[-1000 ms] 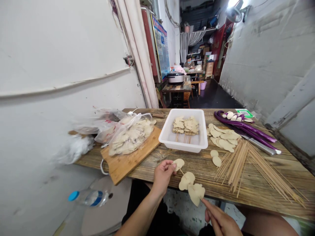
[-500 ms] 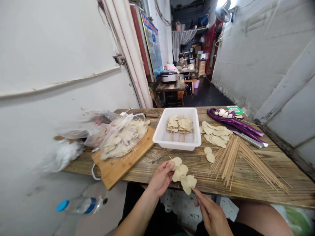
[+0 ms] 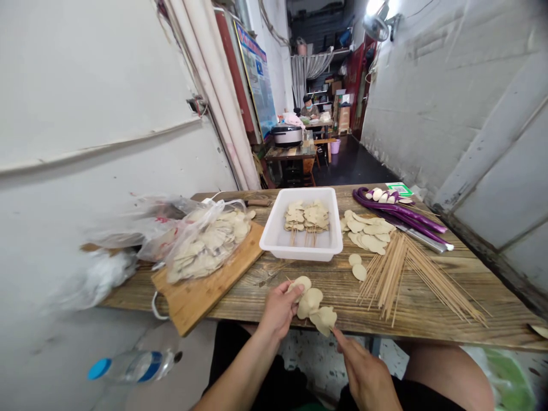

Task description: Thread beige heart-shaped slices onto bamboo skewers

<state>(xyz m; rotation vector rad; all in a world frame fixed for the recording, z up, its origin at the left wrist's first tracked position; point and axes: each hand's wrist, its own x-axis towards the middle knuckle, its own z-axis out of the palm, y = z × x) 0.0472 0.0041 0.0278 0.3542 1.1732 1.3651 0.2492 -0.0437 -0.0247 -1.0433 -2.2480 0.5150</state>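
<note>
Between my hands is a wooden skewer threaded with thin, pale beige slices (image 3: 310, 302), held over the table's front edge. My left hand (image 3: 278, 311) pinches the slice at the skewer's far end between thumb and fingers. At the near end, the fingers of my right hand (image 3: 363, 365) close on the skewer's lower end, which they mostly hide. Beyond my hands, a white plastic tub (image 3: 302, 252) holds several finished skewers of the same slices. To its right lie a pile of loose slices (image 3: 368, 231), two single slices (image 3: 358, 272) and a fan of bare skewers (image 3: 394, 274).
A cutting board (image 3: 214, 297) at left carries a plastic bag of slices (image 3: 209, 245). Purple eggplants (image 3: 406, 217) and a knife (image 3: 428, 241) lie at right. A water bottle (image 3: 132, 366) is below left. Farther back, a person (image 3: 309, 107) sits at another table.
The view has shifted slightly, so the table's things appear a little farther left. Both hands keep their hold on the skewer, which stays over the table's front edge.
</note>
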